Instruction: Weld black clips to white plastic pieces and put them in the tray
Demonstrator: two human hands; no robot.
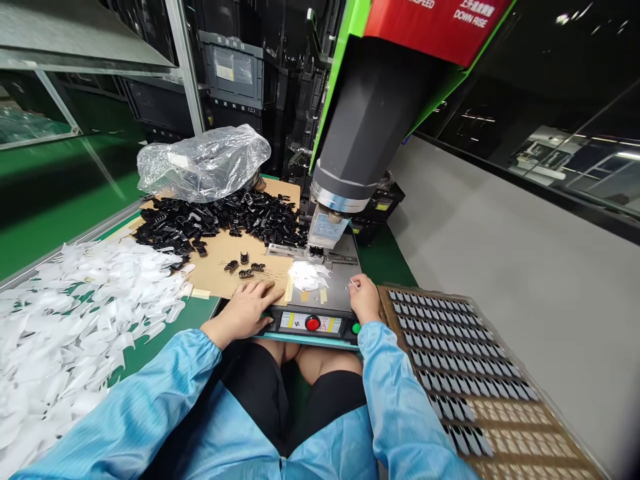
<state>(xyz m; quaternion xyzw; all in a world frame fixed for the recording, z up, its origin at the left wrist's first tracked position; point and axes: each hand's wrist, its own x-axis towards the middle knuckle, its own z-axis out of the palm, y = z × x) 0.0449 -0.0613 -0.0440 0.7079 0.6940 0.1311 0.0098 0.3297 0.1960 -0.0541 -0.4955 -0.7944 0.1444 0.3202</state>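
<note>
My left hand (250,308) rests flat on the front edge of the machine's control panel (313,324), fingers spread, next to the cardboard sheet (225,260). My right hand (364,298) sits on the right side of the machine's base plate (340,277), curled near a green button (355,328), with a small white piece at its fingertips. A little heap of white parts (307,275) lies on the plate between my hands. The press head (325,230) hangs above a black part in the fixture (315,252). A red button (313,323) sits mid-panel.
A pile of black clips (220,220) covers the cardboard's far side, under a clear plastic bag (203,160). Several white plastic pieces (75,313) spread over the left table. A cardboard tray of finished parts in rows (450,347) lies at the right.
</note>
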